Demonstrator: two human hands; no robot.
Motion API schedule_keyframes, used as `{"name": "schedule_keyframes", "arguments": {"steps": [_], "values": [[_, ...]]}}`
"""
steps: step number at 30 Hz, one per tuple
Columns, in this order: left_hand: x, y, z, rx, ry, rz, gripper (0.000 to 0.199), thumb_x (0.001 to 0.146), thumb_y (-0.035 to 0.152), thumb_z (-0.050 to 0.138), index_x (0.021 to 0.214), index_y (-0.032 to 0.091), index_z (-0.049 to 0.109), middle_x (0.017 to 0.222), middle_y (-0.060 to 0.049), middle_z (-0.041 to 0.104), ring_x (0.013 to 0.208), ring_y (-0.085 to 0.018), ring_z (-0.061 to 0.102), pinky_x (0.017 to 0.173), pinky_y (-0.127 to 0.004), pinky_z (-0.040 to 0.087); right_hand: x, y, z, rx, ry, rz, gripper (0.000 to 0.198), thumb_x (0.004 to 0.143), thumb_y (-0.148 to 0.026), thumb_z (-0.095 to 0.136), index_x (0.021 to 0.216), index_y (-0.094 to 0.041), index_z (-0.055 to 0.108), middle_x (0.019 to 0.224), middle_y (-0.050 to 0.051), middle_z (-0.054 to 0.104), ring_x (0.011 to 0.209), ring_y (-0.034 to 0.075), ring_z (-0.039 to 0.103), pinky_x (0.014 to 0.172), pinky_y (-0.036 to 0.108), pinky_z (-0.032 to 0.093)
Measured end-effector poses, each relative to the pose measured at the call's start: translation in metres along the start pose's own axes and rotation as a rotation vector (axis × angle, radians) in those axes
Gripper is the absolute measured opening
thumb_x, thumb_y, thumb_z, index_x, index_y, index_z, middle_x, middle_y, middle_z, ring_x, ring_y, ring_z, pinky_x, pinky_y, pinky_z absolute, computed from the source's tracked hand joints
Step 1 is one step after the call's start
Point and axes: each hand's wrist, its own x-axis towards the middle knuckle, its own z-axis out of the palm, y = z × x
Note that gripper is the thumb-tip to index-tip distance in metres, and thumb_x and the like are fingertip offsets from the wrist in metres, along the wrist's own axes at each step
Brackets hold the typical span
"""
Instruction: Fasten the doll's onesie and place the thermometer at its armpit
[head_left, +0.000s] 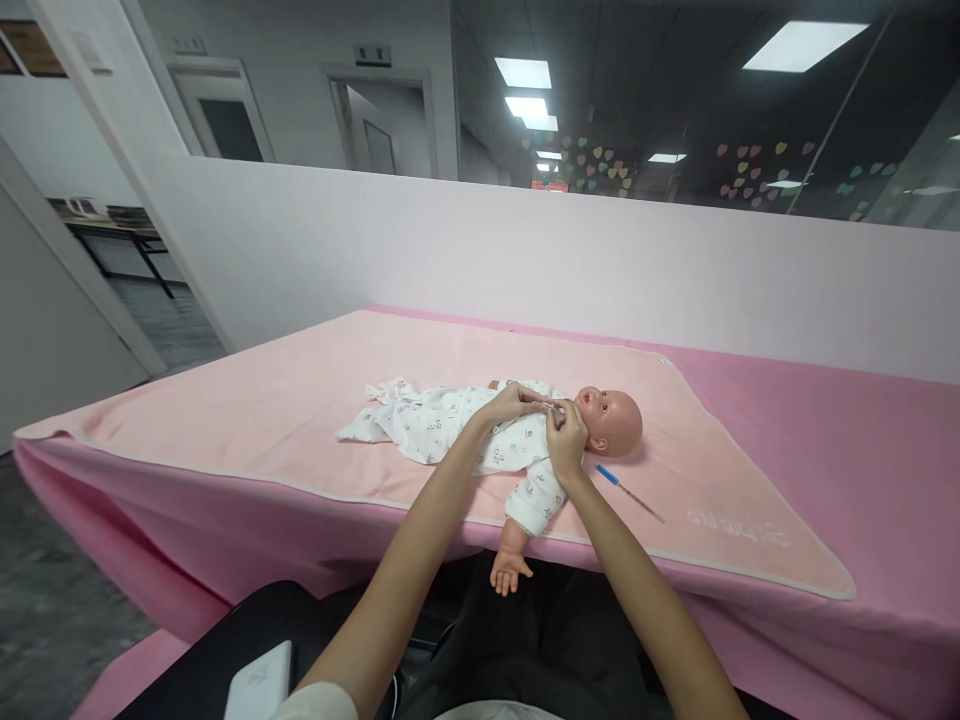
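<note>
A baby doll [611, 425] lies on its back on a pale pink blanket [285, 400], its head to the right. It wears a white printed outfit [435, 425]. My left hand [516, 402] and my right hand [568, 437] meet over the doll's upper chest, just below its chin. Fingers of both are pinched together around something small and pale between them, too small to make out. The doll's near arm hangs over the table edge, its hand [511, 572] palm up. Close to my right wrist lies a thin rod with a blue end [628, 491].
A pink cloth [885, 470] covers the table under the blanket and drapes over its front edge. Behind stands a low white wall [525, 260] with glass above. At lower left, a white flat device [259, 685] rests on a black seat [195, 670].
</note>
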Motion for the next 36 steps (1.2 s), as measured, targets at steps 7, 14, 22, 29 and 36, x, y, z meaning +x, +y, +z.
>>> {"name": "schedule_keyframes", "arguments": {"steps": [7, 14, 22, 29, 36], "values": [[0.0, 0.005, 0.002, 0.042, -0.005, -0.003, 0.041, 0.066, 0.041, 0.067, 0.091, 0.009, 0.068, 0.083, -0.009, 0.069, 0.076, -0.016, 0.06, 0.068, -0.024, 0.045, 0.001, -0.003, -0.001, -0.007, 0.004, 0.038, 0.017, 0.079, -0.024, 0.047, 0.088, -0.016, 0.058, 0.068, 0.0, 0.057, 0.05, 0.01, 0.041, 0.059, 0.024, 0.041], [0.001, 0.009, 0.005, 0.016, -0.073, 0.021, 0.03, 0.071, 0.037, 0.062, 0.084, 0.011, 0.066, 0.077, -0.006, 0.064, 0.072, -0.013, 0.055, 0.067, -0.023, 0.042, 0.002, -0.005, -0.001, -0.016, 0.003, 0.052, 0.019, 0.078, -0.023, 0.047, 0.091, -0.015, 0.057, 0.07, 0.001, 0.057, 0.052, 0.01, 0.043, 0.061, 0.025, 0.041], [0.003, 0.003, 0.007, -0.028, -0.03, 0.009, 0.024, 0.071, 0.031, 0.061, 0.084, 0.011, 0.065, 0.078, -0.004, 0.063, 0.073, -0.012, 0.055, 0.069, -0.024, 0.041, 0.003, -0.003, -0.001, -0.065, -0.017, 0.049, 0.018, 0.078, -0.024, 0.046, 0.09, -0.014, 0.056, 0.07, 0.002, 0.057, 0.057, 0.013, 0.049, 0.064, 0.026, 0.043], [0.002, 0.0, 0.007, -0.034, -0.013, 0.006, 0.025, 0.07, 0.032, 0.063, 0.084, 0.012, 0.065, 0.079, -0.004, 0.064, 0.074, -0.013, 0.056, 0.069, -0.024, 0.041, 0.002, 0.0, 0.0, -0.064, -0.038, 0.047, 0.024, 0.076, -0.021, 0.046, 0.098, -0.014, 0.055, 0.075, 0.003, 0.059, 0.061, 0.013, 0.052, 0.065, 0.026, 0.044], [0.003, -0.003, 0.007, -0.034, -0.004, 0.01, 0.026, 0.068, 0.032, 0.065, 0.084, 0.011, 0.064, 0.079, -0.004, 0.063, 0.074, -0.012, 0.056, 0.067, -0.023, 0.04, 0.002, 0.001, 0.002, -0.059, -0.034, 0.03, 0.028, 0.073, -0.017, 0.044, 0.099, -0.016, 0.055, 0.084, 0.005, 0.061, 0.066, 0.014, 0.053, 0.066, 0.027, 0.044]]}}
